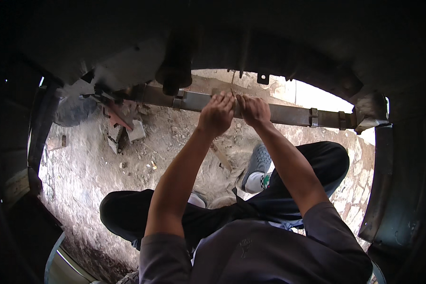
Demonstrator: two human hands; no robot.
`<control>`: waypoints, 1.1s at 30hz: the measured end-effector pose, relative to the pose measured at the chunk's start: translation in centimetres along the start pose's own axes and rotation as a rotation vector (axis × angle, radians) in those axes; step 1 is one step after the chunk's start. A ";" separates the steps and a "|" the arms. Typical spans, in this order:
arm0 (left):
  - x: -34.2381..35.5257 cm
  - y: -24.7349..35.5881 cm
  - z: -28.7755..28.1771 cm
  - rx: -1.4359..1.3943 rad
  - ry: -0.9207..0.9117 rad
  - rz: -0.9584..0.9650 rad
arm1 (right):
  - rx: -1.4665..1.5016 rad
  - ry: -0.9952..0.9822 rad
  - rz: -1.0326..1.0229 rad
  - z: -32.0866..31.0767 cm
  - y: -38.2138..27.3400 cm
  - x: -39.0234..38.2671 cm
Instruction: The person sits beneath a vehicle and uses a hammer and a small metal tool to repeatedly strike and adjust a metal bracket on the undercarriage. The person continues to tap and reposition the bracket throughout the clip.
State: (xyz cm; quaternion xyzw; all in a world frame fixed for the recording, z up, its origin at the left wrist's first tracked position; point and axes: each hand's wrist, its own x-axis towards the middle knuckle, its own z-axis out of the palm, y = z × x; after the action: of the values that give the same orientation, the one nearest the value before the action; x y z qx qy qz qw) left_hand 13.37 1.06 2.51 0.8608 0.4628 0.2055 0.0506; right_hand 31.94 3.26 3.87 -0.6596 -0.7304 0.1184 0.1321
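Note:
A long grey metal bar [288,114] with bands around it crosses in front of me, under a dark metal body. Both my hands press against its middle, close beside each other. My left hand [217,113] is closed, its fingers curled at the bar's far edge. Just right of it my right hand [254,110] is also closed, thumb and forefinger near the left hand's fingertips. Something thin and dark shows in the narrow gap between the hands. What it is, and what lies under the fingers, is hidden.
Dark metal panels [383,180] curve around me on the sides and overhead. A dark cylinder [173,75] hangs down left of my hands. Reddish metal parts [116,116] and broken blocks [136,131] lie at the left on the dusty ground [90,161]. My legs are bent below the bar.

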 end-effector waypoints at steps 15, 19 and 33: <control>-3.2 0.7 1.0 -0.045 0.006 0.108 | -0.029 0.042 -0.067 -0.6 0.0 -0.3; -1.1 -1.0 0.6 -0.091 0.076 0.048 | -0.018 -0.014 -0.032 0.1 -0.6 -0.1; -0.2 -1.5 1.3 0.067 0.010 0.124 | 0.002 0.025 -0.079 0.0 -0.5 -0.1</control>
State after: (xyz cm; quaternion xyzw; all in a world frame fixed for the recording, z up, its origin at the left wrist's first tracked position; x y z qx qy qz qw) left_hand 12.62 1.84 0.87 0.8881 0.4155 0.1967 0.0065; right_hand 31.54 3.10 4.06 -0.6313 -0.7542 0.1057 0.1464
